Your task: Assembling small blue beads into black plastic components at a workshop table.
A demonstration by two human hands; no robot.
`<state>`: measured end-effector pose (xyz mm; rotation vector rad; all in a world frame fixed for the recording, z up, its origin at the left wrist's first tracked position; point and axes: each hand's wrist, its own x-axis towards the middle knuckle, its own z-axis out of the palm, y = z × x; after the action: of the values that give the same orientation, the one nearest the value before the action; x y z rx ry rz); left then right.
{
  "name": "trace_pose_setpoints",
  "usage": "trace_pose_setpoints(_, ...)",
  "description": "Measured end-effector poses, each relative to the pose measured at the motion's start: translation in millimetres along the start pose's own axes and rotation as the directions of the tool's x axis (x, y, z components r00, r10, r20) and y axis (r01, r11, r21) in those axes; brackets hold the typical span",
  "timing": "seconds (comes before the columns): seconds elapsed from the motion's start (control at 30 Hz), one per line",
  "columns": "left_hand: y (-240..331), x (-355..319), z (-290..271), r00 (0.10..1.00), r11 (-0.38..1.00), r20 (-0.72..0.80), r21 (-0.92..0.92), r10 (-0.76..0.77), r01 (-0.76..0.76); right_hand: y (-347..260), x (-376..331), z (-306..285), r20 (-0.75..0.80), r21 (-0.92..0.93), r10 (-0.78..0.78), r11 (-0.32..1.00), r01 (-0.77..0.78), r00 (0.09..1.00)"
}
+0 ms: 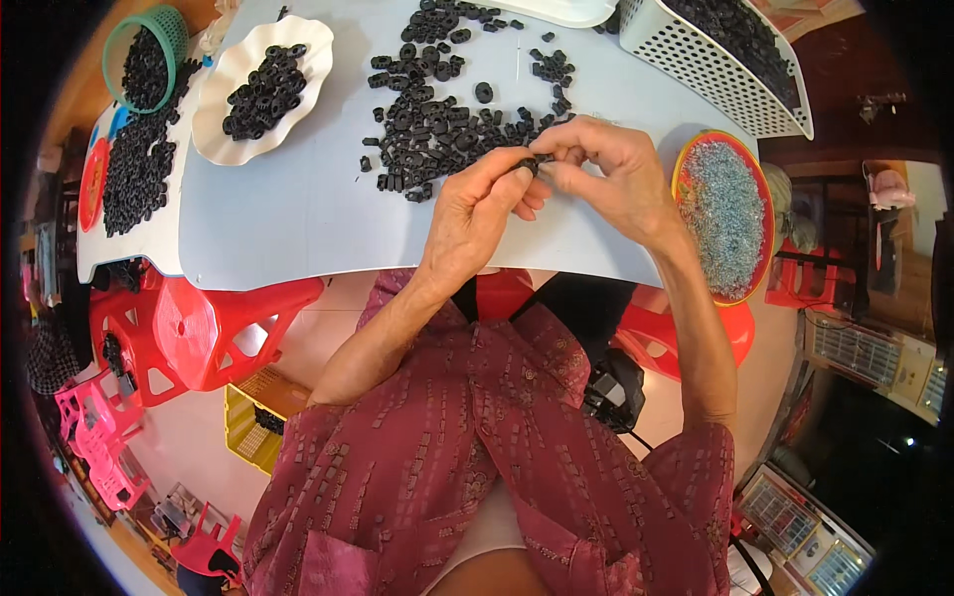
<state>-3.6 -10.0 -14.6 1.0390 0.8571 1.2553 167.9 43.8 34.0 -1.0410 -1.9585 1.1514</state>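
My left hand point(475, 211) and my right hand point(618, 179) meet over the near edge of the light blue table point(288, 223). Between the fingertips of my left hand is a small black plastic part point(527, 166), partly hidden by the fingers. The right thumb and forefinger pinch together at its right end; what they hold there is too small to make out. Just beyond my hands spreads a loose pile of similar black parts point(427, 134). To the right of my right hand stands a red and yellow rimmed tray point(763, 260) filled with small, shiny, silvery-blue pieces.
A white scalloped dish point(214, 119) holds more black parts at the left. Beyond it is a green basket point(179, 30), beside another heap of parts point(139, 179). A white perforated basket point(715, 74) stands far right. Red stools point(189, 328) and a yellow crate point(241, 427) are below.
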Motion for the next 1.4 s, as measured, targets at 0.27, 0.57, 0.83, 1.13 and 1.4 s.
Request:
trace_pose_setpoints(0.27, -0.6, 0.8, 1.0, 1.0, 0.997, 0.019, 0.075, 0.02, -0.021, -1.9, -7.9, 11.6, -0.048, 0.209, 0.144, 0.969, -0.131, 0.988)
trace_pose_setpoints(0.57, -1.9, 1.2, -2.5, 0.999, 0.998, 0.036, 0.057, 0.007, -0.009, 3.8, -11.5, 15.0, -0.097, 0.137, 0.078, 0.988, -0.064, 0.992)
trace_pose_setpoints(0.83, -2.5, 1.1, -3.0, 1.0, 1.0, 0.028, -0.012, -0.012, 0.013, 2.2, -16.2, 28.7, -0.206, 0.292, 0.121, 0.955, -0.057, 0.971)
trace_pose_setpoints(1.13, -0.7, 8.8, -4.1, 0.988, 0.981, 0.045, -0.117, -0.149, 0.153, 26.7, -17.7, 50.6, -0.441, 0.217, -0.059, 0.961, 0.17, 0.896)
trace_pose_setpoints(1.4, -3.8, 0.4, 9.7, 0.986, 0.914, -0.048, 0.385, 0.162, -0.132, 24.7, -24.4, 51.2, -0.487, 0.079, -0.101, 0.984, 0.159, 0.867)
